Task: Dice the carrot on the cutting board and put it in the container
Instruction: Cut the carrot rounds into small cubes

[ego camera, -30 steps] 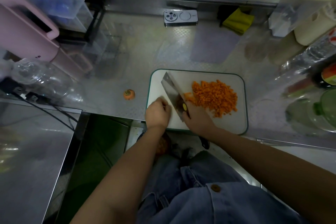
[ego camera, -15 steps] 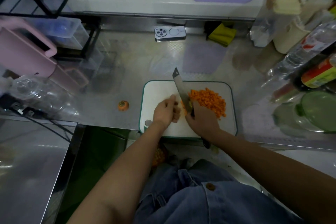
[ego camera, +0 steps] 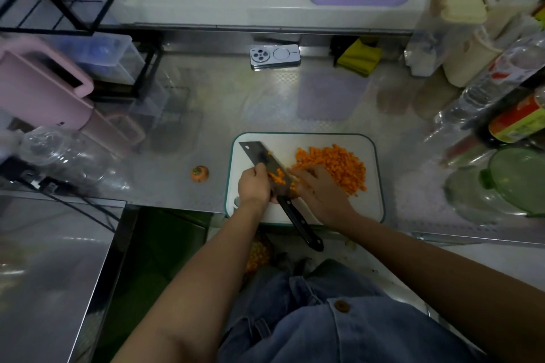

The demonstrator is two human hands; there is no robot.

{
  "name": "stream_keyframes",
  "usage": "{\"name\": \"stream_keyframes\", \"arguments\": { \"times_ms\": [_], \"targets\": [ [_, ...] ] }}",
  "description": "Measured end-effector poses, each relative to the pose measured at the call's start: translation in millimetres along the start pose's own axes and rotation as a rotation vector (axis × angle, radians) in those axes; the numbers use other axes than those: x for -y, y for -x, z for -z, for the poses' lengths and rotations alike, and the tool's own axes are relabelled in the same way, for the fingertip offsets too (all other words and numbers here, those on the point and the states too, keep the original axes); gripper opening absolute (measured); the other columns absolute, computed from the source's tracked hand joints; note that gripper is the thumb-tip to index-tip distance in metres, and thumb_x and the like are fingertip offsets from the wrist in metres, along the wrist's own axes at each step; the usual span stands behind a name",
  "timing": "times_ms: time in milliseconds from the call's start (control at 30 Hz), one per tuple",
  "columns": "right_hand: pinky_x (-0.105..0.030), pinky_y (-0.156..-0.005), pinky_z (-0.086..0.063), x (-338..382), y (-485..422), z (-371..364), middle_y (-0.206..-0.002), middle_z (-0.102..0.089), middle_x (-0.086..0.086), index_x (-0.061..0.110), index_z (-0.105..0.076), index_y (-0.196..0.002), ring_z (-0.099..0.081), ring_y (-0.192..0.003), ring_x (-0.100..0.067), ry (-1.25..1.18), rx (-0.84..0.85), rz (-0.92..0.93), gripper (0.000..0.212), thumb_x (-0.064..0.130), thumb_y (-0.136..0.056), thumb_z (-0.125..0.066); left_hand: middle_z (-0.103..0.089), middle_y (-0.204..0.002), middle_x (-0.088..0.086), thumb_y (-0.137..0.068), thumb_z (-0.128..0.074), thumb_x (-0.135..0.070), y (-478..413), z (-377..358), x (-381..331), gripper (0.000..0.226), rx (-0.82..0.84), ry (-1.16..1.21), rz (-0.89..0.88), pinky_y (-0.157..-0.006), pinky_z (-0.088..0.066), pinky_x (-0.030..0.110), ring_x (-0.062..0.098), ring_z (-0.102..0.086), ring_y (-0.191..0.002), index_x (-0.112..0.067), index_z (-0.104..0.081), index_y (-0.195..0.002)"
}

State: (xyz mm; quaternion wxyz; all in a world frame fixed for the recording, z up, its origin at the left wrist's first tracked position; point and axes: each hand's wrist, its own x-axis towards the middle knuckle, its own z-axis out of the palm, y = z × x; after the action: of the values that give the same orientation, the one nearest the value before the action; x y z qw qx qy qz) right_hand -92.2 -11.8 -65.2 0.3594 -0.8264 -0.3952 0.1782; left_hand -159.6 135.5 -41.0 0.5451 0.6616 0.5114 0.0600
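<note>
A white cutting board [ego camera: 374, 209] with a green rim lies at the counter's near edge. A heap of diced carrot [ego camera: 336, 162] covers its right half. My left hand [ego camera: 253, 186] grips the cleaver [ego camera: 256, 153] where blade meets handle. The blade lies tilted on the board's left half with some carrot bits on it, and its black handle sticks out past the near edge. My right hand [ego camera: 320, 190] rests with fingers spread on the near-left edge of the heap, touching the blade's side. Below the counter edge sits something orange [ego camera: 258, 256], partly hidden by my left arm.
A carrot stub [ego camera: 200, 174] lies on the steel counter left of the board. A phone [ego camera: 275, 56] and a yellow cloth [ego camera: 358, 58] sit at the back. Bottles and a green-lidded glass container [ego camera: 519, 183] crowd the right; clear containers [ego camera: 59, 153] and a pink box [ego camera: 41, 88] stand left.
The cleaver has passed from my right hand to my left and now lies flatter on the board. My right hand has let go and moved onto the carrot heap.
</note>
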Motion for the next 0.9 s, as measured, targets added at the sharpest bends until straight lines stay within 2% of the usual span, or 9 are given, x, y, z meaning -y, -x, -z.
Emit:
{"name": "stream_keyframes", "arguments": {
  "times_ms": [100, 167, 233, 300, 433, 533, 600, 733, 900],
  "targets": [
    [-0.037, -0.112, -0.014, 2.8, -2.3, -9.0, -0.156, -0.014, -0.007, 0.044, -0.028, -0.143, -0.013, -0.140, -0.023, 0.008, 0.212, 0.048, 0.047, 0.047, -0.095, -0.027, -0.052, -0.062, 0.009, -0.097, -0.034, -0.026, -1.5, 1.2, 3.8, 0.042, -0.022, 0.041, 0.051, -0.066, -0.044, 0.039, 0.031, -0.053, -0.070, -0.014, -0.047, -0.059],
    [-0.040, -0.115, -0.001, 9.6, -4.3, -14.6, -0.159, 0.003, 0.005, 0.054, -0.023, -0.141, 0.004, -0.144, -0.020, 0.010, 0.303, 0.013, 0.047, 0.053, -0.094, -0.021, -0.057, -0.067, 0.010, -0.096, -0.032, -0.030, -0.4, 4.0, 4.5, 0.041, -0.028, 0.075, 0.094, -0.070, -0.049, 0.042, 0.033, -0.057, -0.072, -0.015, -0.051, -0.062],
    [-0.043, -0.116, 0.004, 16.7, -4.9, -16.6, -0.158, 0.009, 0.011, 0.058, -0.019, -0.140, 0.011, -0.144, -0.019, 0.034, 0.354, -0.027, 0.048, 0.057, -0.092, -0.017, -0.054, -0.064, 0.008, -0.098, -0.031, -0.028, 0.3, 7.7, 4.2, 0.042, -0.037, 0.080, 0.109, -0.064, -0.044, 0.037, 0.030, -0.053, -0.066, -0.015, -0.049, -0.062],
    [-0.046, -0.117, 0.004, 20.4, -4.3, -16.5, -0.158, 0.010, 0.010, 0.057, -0.017, -0.141, 0.012, -0.144, -0.020, 0.062, 0.382, -0.058, 0.051, 0.058, -0.090, -0.014, -0.054, -0.066, 0.010, -0.099, -0.031, -0.028, 0.5, 10.7, 4.0, 0.043, -0.043, 0.068, 0.114, -0.059, -0.038, 0.034, 0.027, -0.051, -0.065, -0.013, -0.048, -0.063],
    [-0.046, -0.116, 0.001, 16.8, -10.3, -18.8, -0.159, 0.008, 0.008, 0.042, -0.018, -0.149, 0.009, -0.145, -0.019, 0.088, 0.389, -0.189, 0.057, 0.056, -0.094, -0.019, -0.064, -0.096, 0.028, -0.098, -0.030, -0.034, -2.8, 13.6, 11.7, 0.047, -0.045, 0.069, 0.142, -0.074, -0.049, 0.046, 0.039, -0.060, -0.085, -0.001, -0.061, -0.087],
    [-0.046, -0.116, 0.001, 15.2, -17.8, -21.9, -0.159, 0.011, 0.008, 0.031, -0.016, -0.151, 0.010, -0.146, -0.021, 0.130, 0.384, -0.243, 0.053, 0.047, -0.101, -0.024, -0.059, -0.088, 0.029, -0.099, -0.030, -0.037, -4.4, 18.5, 14.6, 0.048, -0.079, 0.081, 0.156, -0.070, -0.046, 0.044, 0.037, -0.057, -0.080, -0.001, -0.059, -0.087],
    [-0.046, -0.116, 0.001, 19.2, -20.9, -21.6, -0.159, 0.012, 0.007, 0.036, -0.012, -0.150, 0.010, -0.146, -0.021, 0.134, 0.373, -0.207, 0.051, 0.046, -0.101, -0.024, -0.060, -0.095, 0.031, -0.099, -0.031, -0.038, -5.5, 21.3, 15.4, 0.046, -0.114, 0.083, 0.165, -0.077, -0.047, 0.045, 0.039, -0.059, -0.088, -0.003, -0.058, -0.085],
    [-0.047, -0.116, 0.002, 33.1, -24.0, -20.9, -0.159, 0.011, 0.006, 0.047, -0.013, -0.147, 0.010, -0.145, -0.019, 0.145, 0.429, -0.062, 0.048, 0.050, -0.099, -0.020, -0.064, -0.106, 0.020, -0.099, -0.034, -0.033, -5.3, 24.9, 12.6, 0.035, -0.126, 0.118, 0.185, -0.092, -0.047, 0.043, 0.035, -0.059, -0.100, -0.007, -0.056, -0.092],
    [-0.046, -0.115, 0.001, 35.1, -30.4, -21.1, -0.159, 0.009, 0.004, 0.029, -0.016, -0.151, 0.010, -0.146, -0.021, 0.148, 0.353, -0.206, 0.051, 0.040, -0.103, -0.026, -0.057, -0.094, 0.012, -0.101, -0.034, -0.034, -6.5, 26.5, 9.6, 0.036, -0.124, 0.132, 0.185, -0.078, -0.040, 0.032, 0.028, -0.053, -0.089, -0.006, -0.055, -0.090]
  ]
}}
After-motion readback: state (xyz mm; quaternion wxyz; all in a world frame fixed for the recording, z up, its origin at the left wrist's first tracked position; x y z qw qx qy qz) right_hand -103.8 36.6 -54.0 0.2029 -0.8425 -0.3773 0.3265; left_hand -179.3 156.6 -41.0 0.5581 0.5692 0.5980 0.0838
